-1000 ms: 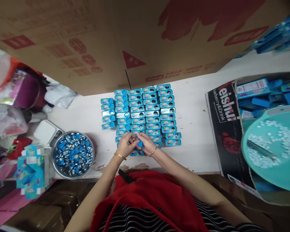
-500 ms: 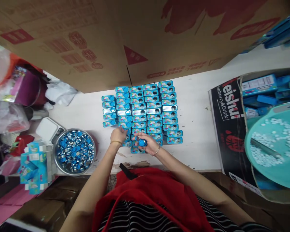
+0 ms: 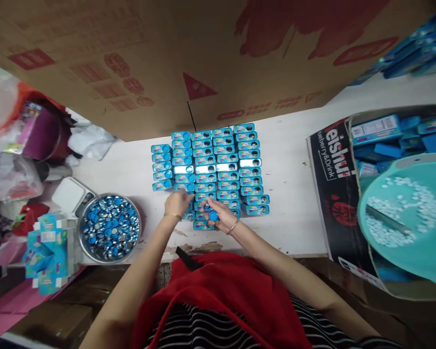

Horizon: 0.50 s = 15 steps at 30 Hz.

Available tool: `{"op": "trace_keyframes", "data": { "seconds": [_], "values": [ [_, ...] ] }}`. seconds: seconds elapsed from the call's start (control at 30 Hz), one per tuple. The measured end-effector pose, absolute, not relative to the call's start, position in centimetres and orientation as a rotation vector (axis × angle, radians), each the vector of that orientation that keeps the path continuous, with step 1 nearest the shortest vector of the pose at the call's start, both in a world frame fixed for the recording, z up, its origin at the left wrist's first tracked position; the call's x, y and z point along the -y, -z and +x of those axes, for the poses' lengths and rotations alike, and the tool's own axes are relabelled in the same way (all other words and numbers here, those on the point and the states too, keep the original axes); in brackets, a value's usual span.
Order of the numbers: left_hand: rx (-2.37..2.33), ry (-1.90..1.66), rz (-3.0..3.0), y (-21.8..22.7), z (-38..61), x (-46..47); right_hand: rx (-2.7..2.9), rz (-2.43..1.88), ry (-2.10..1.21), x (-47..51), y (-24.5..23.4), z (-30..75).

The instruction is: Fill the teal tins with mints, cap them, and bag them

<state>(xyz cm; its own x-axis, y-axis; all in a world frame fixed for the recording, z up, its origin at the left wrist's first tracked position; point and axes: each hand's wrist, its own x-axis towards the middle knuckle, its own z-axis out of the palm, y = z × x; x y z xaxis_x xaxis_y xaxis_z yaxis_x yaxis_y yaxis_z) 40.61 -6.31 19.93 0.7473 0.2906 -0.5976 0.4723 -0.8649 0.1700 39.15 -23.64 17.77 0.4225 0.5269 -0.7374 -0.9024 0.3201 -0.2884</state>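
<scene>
Rows of small blue printed tins (image 3: 205,186) stand close together on the white table. In the two left columns, many tins show a blue round cap in the top; the columns to the right show dark round holes. My left hand (image 3: 177,203) is over the lower left tins, fingers pinched together and pointing down; whatever they hold is hidden. Close beside it, my right hand (image 3: 223,217) is turned palm up, fingers curled round a few blue and silver round caps (image 3: 213,216). A steel bowl (image 3: 139,231) full of such caps stands to the left.
A large cardboard box (image 3: 160,58) walls off the back. At right, a black carton (image 3: 329,179) holds blue packs, with a turquoise basin (image 3: 374,252) of white pellets on top. Flattened blue cartons (image 3: 49,252), a white scale (image 3: 69,194) and plastic bags (image 3: 90,140) lie left.
The view has shifted slightly. My left hand stays pinched over the lower left tins, and my right hand still holds the caps beside it.
</scene>
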Motion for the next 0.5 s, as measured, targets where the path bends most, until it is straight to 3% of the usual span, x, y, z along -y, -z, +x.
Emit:
{"op": "trace_keyframes", "data": {
  "seconds": [0.2,0.5],
  "values": [
    [-0.373,0.450,2.092,-20.5,34.7,9.2,-0.578,-0.847,-1.014,22.8,-18.0,37.5],
    [-0.828,0.570,2.346,-19.1,34.6,6.5,-0.527,-0.893,-1.067,22.1,-18.1,35.9]
  ]
}}
